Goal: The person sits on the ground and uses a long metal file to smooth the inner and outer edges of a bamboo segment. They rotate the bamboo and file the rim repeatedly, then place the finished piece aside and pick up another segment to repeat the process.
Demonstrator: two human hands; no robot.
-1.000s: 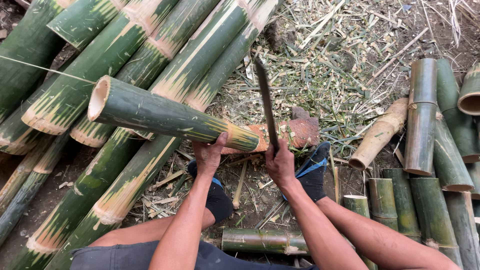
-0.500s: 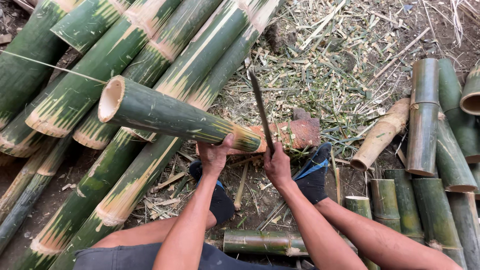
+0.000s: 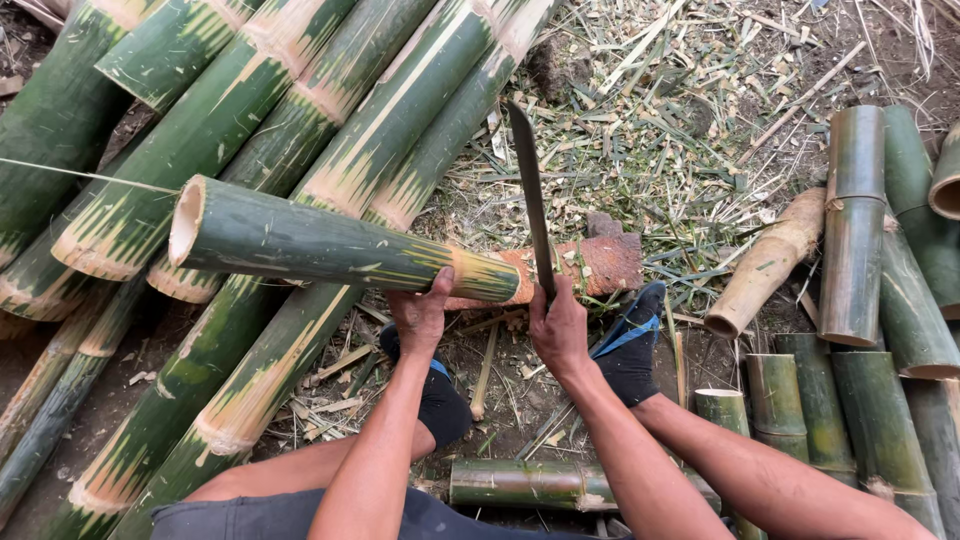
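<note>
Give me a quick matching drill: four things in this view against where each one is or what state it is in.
Things:
1. left hand
2. right hand
3. blade
4. short pieces

Places or states:
A. gripping the knife handle
B. stacked at the right edge
C. under the bamboo tube
D. pointing up and away, above the reddish block

Pairs: 1-C, 2-A, 3-D, 4-B
</note>
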